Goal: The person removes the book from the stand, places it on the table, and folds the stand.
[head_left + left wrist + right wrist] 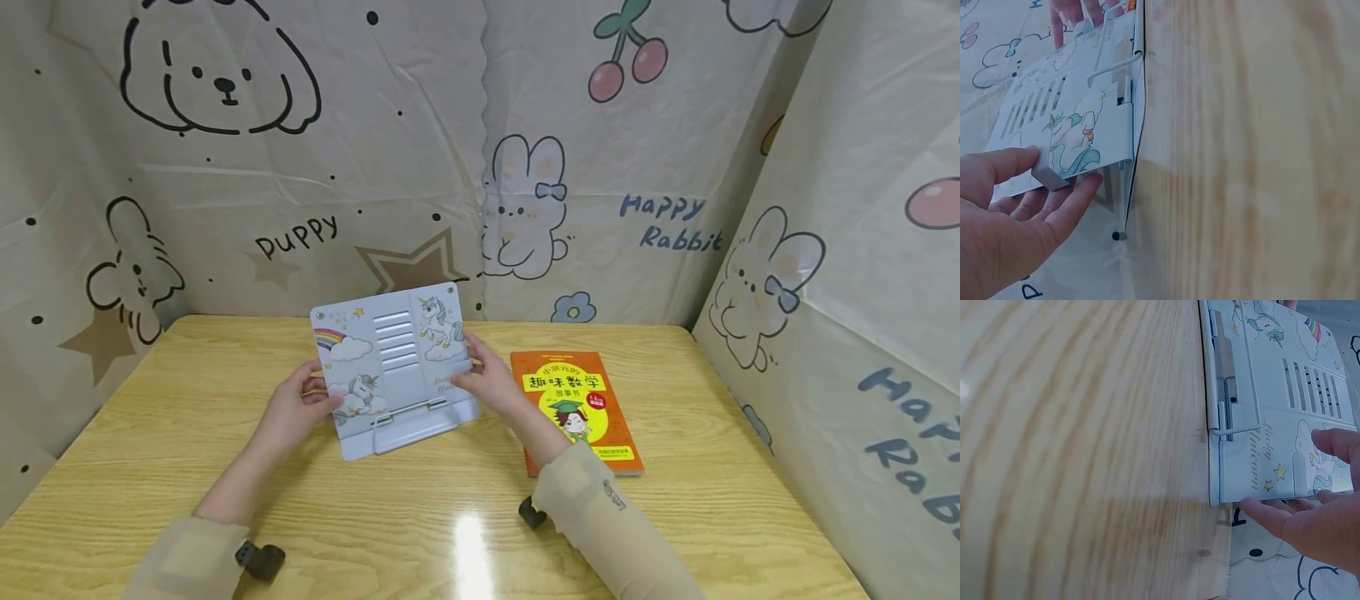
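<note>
A pale blue book stand (pixel 397 375) with unicorn and rainbow drawings stands tilted back on the table, its slotted panel facing me. My left hand (pixel 296 404) grips its left side edge. In the left wrist view, the thumb lies by a small grey tab (pixel 1049 172), with the fingers behind the panel. My right hand (pixel 491 383) holds the right side edge, thumb in front and fingers at the back. A wire page holder (pixel 1254 381) crosses the lower front of the stand. The support behind the panel is mostly hidden.
An orange book (pixel 618 417) with a yellow cover design lies right of the stand, partly under my right forearm. The wooden table (pixel 360 533) is bounded at the back and sides by a cartoon-printed cloth (pixel 300 183). Black devices (pixel 261 561) sit at both sleeves.
</note>
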`<state>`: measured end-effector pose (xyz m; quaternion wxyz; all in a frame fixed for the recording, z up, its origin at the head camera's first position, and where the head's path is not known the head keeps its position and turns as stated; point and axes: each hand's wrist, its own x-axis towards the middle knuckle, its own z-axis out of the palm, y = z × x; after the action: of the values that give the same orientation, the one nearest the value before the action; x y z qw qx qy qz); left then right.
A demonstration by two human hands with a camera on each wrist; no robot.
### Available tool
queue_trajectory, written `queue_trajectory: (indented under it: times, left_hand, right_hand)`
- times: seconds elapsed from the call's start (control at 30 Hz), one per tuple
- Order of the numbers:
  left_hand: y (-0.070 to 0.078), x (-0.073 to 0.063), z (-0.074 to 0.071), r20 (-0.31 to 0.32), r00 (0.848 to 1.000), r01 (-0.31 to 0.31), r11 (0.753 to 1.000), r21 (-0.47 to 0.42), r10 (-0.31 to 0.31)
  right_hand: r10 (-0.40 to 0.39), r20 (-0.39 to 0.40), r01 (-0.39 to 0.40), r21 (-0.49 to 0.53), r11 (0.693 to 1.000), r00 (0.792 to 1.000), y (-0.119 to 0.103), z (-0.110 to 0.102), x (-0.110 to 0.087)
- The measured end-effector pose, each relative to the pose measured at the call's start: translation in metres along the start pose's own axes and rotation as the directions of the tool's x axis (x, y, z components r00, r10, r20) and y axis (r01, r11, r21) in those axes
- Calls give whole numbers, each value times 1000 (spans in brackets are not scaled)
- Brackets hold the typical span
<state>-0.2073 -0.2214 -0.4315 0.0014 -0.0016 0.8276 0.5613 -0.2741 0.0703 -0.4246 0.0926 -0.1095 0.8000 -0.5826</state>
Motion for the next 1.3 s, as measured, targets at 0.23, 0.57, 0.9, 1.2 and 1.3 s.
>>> queue_trajectory:
  times: [0.23, 0.57, 0.9, 1.2, 1.3]
  left_hand:
    - [4, -5, 5, -10, 999, -38, 999, 23, 38]
    - [7, -12, 8, -4, 998, -67, 993, 97, 67]
    - [11, -15, 13, -11, 996, -89, 987, 131, 91]
    - [16, -21, 19, -4, 994, -106, 986, 129, 108]
    - [16, -23, 19, 10, 995, -102, 986, 132, 101]
  right_hand:
    - [15, -13, -16, -37, 999, 1000, -1, -1, 3]
    - [15, -17, -16, -64, 998, 1000, 0, -4, 7]
    - [11, -8, -11, -82, 997, 1000, -1, -7, 13]
    - [-8, -5, 7, -119, 993, 1000, 0, -9, 19]
    - [-9, -4, 9, -112, 994, 1000, 0, -9, 19]
